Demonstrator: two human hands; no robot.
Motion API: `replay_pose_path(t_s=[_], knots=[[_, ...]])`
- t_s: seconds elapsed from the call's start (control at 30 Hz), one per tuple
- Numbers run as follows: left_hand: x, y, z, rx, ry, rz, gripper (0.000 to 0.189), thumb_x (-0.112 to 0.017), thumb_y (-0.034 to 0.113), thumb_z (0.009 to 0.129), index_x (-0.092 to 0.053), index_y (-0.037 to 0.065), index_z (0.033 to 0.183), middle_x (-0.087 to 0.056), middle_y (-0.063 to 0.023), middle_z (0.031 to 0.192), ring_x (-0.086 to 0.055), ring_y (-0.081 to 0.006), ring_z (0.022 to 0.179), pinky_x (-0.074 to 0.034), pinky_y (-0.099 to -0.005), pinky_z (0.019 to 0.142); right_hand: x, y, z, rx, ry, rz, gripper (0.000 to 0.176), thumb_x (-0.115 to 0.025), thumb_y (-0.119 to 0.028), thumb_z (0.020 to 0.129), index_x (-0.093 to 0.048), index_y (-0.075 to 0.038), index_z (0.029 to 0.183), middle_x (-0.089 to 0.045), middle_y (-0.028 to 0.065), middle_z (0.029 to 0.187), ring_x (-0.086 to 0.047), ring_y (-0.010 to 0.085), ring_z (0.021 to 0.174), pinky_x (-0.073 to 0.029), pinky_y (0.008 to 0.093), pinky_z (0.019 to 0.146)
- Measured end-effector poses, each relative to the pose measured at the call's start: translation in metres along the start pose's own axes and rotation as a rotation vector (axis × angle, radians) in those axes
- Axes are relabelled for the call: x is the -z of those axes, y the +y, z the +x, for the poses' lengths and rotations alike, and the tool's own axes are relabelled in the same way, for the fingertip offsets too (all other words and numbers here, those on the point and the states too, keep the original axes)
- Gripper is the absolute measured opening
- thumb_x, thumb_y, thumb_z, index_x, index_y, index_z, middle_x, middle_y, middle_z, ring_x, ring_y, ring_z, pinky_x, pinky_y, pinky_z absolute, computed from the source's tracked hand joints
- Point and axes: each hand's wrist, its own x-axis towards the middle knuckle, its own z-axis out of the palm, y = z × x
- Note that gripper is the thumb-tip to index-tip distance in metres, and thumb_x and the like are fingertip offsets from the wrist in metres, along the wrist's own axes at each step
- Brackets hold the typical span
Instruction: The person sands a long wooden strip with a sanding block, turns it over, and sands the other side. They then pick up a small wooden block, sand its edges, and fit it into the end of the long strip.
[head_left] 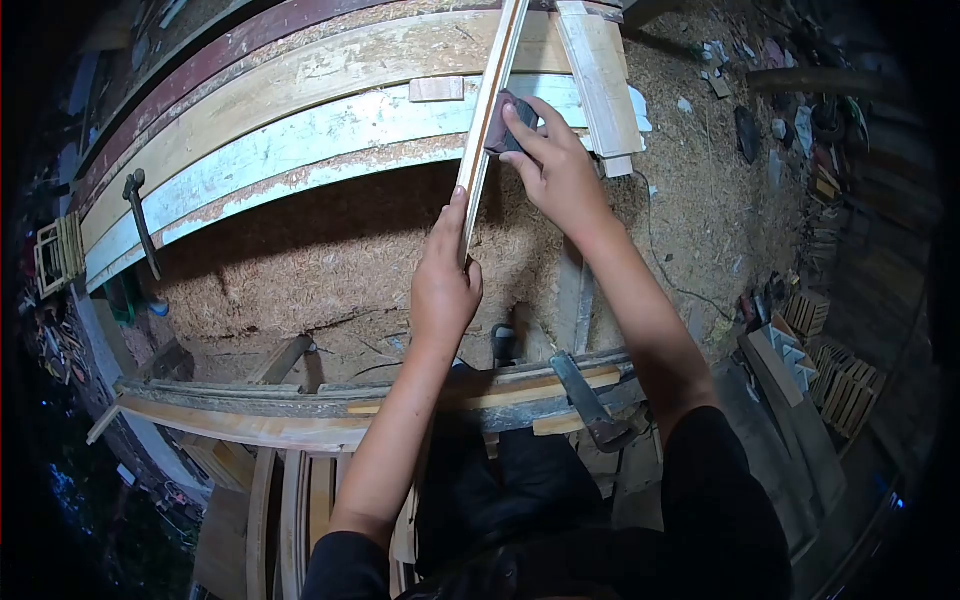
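Held a long wooden strip in the left hand, with the grip clamped around its lower end and a finger stretched along it. Slanted the strip away from the body, over the near edge of a plank-topped counter and out past the top of the view. Could not tell of any contact between strip and planks. Clasped a dark block in the right hand, with that grip closed on it and the fingers bent over its side. Set the block against the strip, just beyond the left hand.

Saw a small wooden piece on the counter, to the left of the strip, and pale short boards laid across the planks to the right. Noticed a hammer-like tool near the counter's left end. Looked down on wood shavings strewn over the ground, with lower timber nearer the body. Spotted a dark tool lying across that timber, left of the right forearm. Wore black sleeves.
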Motion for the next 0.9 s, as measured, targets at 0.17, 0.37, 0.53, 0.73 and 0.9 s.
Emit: replay_pose_path(t_s=[0.17, 0.37, 0.53, 0.73, 0.9], knots=[[-0.002, -0.002, -0.002, -0.018, 0.018, -0.014, 0.101, -0.068, -0.006, 0.086, -0.031, 0.029, 0.173, -0.067, -0.0253, 0.14, -0.071, -0.0474, 0.116, -0.06, -0.0529, 0.095, -0.008, 0.051, 0.066, 0.051, 0.218, -0.135, 0.044, -0.076, -0.019, 0.103, -0.07, -0.018, 0.147, -0.066, 0.0232, 0.144, -0.069, 0.0336, 0.132, -0.059, 0.0433, 0.108], [0.003, 0.003, -0.001, 0.198, -0.089, -0.027, 0.11, -0.072, -0.001, 0.088, -0.009, 0.014, 0.176, -0.067, -0.0253, 0.142, -0.072, -0.0487, 0.112, -0.06, -0.0537, 0.093, -0.008, -0.034, -0.01, 0.139, -0.019, -0.129, 0.052, -0.083, -0.015, 0.095, -0.071, -0.021, 0.145, -0.061, 0.0223, 0.151, -0.069, 0.0393, 0.128, -0.058, 0.0448, 0.11], [-0.001, -0.006, -0.005, 0.115, -0.022, -0.064, 0.101, -0.073, 0.001, 0.088, -0.015, 0.003, 0.17, -0.061, -0.0234, 0.154, -0.071, -0.0516, 0.113, -0.06, -0.0539, 0.094, 0.013, -0.016, 0.001, 0.063, 0.028, -0.107, 0.052, -0.083, -0.02, 0.095, -0.072, -0.021, 0.146, -0.063, 0.0238, 0.148, -0.069, 0.043, 0.126, -0.057, 0.0467, 0.109], [-0.003, -0.007, -0.006, 0.108, 0.007, -0.065, 0.083, -0.074, 0.001, 0.087, -0.034, 0.004, 0.16, -0.066, -0.0285, 0.141, -0.072, -0.0518, 0.109, -0.06, -0.0568, 0.091, 0.007, 0.001, 0.038, 0.182, 0.026, -0.178, 0.052, -0.082, -0.021, 0.096, -0.071, -0.022, 0.147, -0.065, 0.0244, 0.142, -0.07, 0.0428, 0.123, -0.059, 0.0464, 0.104], [-0.002, -0.008, -0.005, 0.117, 0.016, -0.054, 0.077, -0.074, 0.001, 0.087, -0.042, 0.008, 0.157, -0.072, -0.0319, 0.12, -0.073, -0.0525, 0.101, -0.06, -0.0572, 0.086, 0.011, -0.04, -0.016, 0.213, -0.146, -0.13, 0.06, -0.083, -0.016, 0.093, -0.068, -0.03, 0.15, -0.066, 0.0238, 0.139, -0.07, 0.0415, 0.123, -0.06, 0.0463, 0.104]])
